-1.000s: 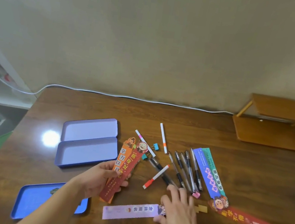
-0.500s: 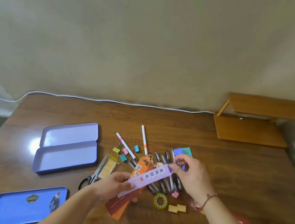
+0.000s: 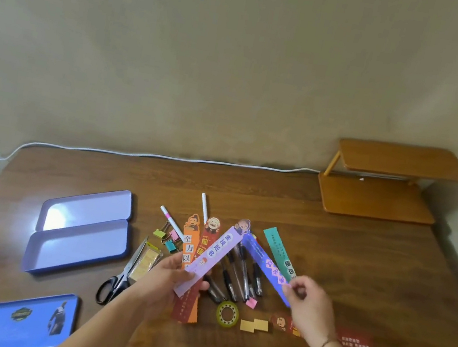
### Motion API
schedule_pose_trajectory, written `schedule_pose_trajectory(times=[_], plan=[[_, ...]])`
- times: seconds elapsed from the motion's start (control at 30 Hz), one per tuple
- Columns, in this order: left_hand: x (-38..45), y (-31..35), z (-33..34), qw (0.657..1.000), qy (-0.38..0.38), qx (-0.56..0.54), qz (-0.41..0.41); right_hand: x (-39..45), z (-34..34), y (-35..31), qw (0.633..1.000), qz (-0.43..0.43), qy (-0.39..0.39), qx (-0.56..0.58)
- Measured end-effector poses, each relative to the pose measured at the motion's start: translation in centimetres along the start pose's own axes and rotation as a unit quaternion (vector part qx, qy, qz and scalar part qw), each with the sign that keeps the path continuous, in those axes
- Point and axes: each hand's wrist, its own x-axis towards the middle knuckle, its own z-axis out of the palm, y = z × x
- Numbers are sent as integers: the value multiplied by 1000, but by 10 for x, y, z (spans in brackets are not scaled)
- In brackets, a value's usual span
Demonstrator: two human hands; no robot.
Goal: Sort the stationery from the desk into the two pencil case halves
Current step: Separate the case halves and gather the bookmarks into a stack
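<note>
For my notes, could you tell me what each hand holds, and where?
Left hand grips three bookmarks at their lower halves; right hand pinches the blue bookmark near its lower end.

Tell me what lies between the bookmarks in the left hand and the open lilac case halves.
The left hand grips the bookmarks lifted off the desk. Between them and the lilac case halves lie the scissors, a yellow packet and binder clips, all flat. Carried above these, nothing visible blocks the way.

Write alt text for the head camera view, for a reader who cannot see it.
A person's left hand grips a fan of bookmarks above a wooden desk, while the right hand pinches a blue bookmark. Below lie pens, binder clips, scissors and a tape roll. The open lilac pencil case sits left, holding nothing.
</note>
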Motion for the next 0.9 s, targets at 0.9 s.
schedule_pose_trajectory(times=[0.9], plan=[[21,-22,35,998,-26,49,-13,26,-39,-15,982,-67,74,-158]])
